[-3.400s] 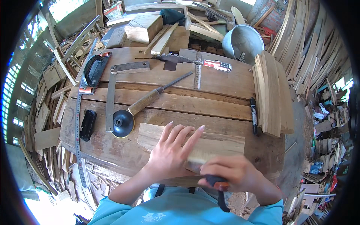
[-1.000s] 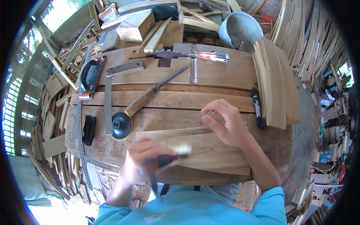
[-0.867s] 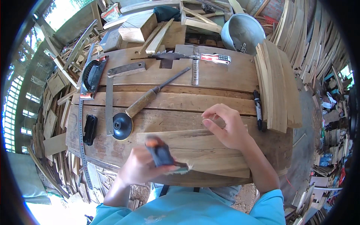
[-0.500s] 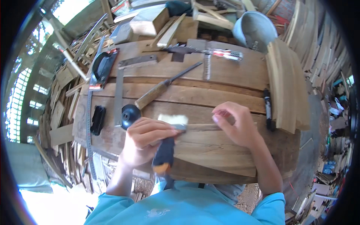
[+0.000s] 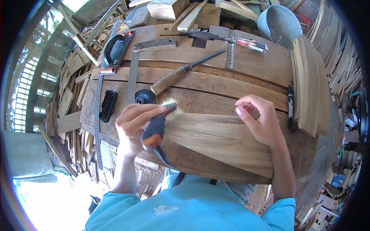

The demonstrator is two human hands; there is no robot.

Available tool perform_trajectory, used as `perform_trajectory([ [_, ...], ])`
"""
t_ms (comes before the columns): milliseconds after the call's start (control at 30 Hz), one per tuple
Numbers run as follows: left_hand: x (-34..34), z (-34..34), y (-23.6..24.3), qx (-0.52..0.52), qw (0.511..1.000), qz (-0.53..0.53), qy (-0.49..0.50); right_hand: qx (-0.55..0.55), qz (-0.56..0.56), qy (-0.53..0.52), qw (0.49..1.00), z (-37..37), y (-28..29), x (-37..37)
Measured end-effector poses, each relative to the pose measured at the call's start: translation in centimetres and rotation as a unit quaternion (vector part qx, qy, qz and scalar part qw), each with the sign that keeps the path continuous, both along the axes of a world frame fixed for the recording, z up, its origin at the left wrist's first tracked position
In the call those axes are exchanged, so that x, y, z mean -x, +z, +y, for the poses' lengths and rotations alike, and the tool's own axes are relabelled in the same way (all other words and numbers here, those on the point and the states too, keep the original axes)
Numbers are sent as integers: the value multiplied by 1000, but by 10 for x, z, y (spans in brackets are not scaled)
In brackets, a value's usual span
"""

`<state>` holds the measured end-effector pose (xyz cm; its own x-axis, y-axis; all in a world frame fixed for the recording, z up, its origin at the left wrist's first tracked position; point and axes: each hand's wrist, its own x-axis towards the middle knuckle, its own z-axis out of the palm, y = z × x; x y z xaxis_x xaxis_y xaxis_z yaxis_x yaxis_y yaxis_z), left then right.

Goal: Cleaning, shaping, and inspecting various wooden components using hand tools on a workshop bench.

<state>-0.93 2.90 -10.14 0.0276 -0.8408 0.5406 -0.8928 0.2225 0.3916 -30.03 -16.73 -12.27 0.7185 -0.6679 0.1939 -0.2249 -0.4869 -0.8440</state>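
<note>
Your left hand is closed around a paintbrush with an orange-and-black handle, its pale bristles (blurred) touching the upper left corner of the wooden board at the frame's centre. Your right hand rests on the board's upper right edge, fingers curled loosely, gripping nothing. A wooden-handled chisel lies above, beside a black knob.

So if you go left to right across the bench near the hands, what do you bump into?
Tape measure → small black block → left hand holding the brush → pale board → right hand → black marker → stack of thin slats.
</note>
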Motion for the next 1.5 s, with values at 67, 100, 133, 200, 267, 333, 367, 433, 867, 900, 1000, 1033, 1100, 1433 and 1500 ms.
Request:
perform_trajectory([
  [67,2,3,-2,-12,1000,17,13,-3,5,4,1000,0,1,1],
  [100,4,5,-5,-26,999,34,30,-6,6,3,1000,0,1,1],
  [133,6,8,-8,-25,999,35,27,-8,14,5,1000,0,1,2],
  [200,9,16,-13,-22,980,183,71,-12,23,9,1000,1,1,1],
  [267,12,26,-17,19,953,280,113,10,13,1,1000,1,0,0],
  [333,8,39,-16,-28,909,391,142,8,12,3,1000,1,0,0],
  [367,5,44,-16,-50,891,429,141,6,12,3,1000,1,0,-1],
  [433,3,51,-20,-53,888,432,145,3,15,7,1000,1,0,-1],
  [867,7,5,-34,60,883,460,67,9,26,0,1000,1,0,-1],
  [900,10,0,-32,54,873,481,55,9,28,-4,1000,1,0,-1],
  [1000,19,-14,-19,-35,900,432,35,6,6,-8,1000,0,0,0],
  [1033,23,-20,-14,-89,914,396,13,-6,-1,-8,1000,1,1,0],
  [1100,30,-37,-8,-65,947,316,-17,-7,-11,-17,1000,0,2,2],
  [1433,104,-85,7,-139,945,287,-67,70,-133,41,988,-3,5,9],
  [1500,117,-93,7,-150,939,300,-78,66,-143,48,986,-1,6,10],
])
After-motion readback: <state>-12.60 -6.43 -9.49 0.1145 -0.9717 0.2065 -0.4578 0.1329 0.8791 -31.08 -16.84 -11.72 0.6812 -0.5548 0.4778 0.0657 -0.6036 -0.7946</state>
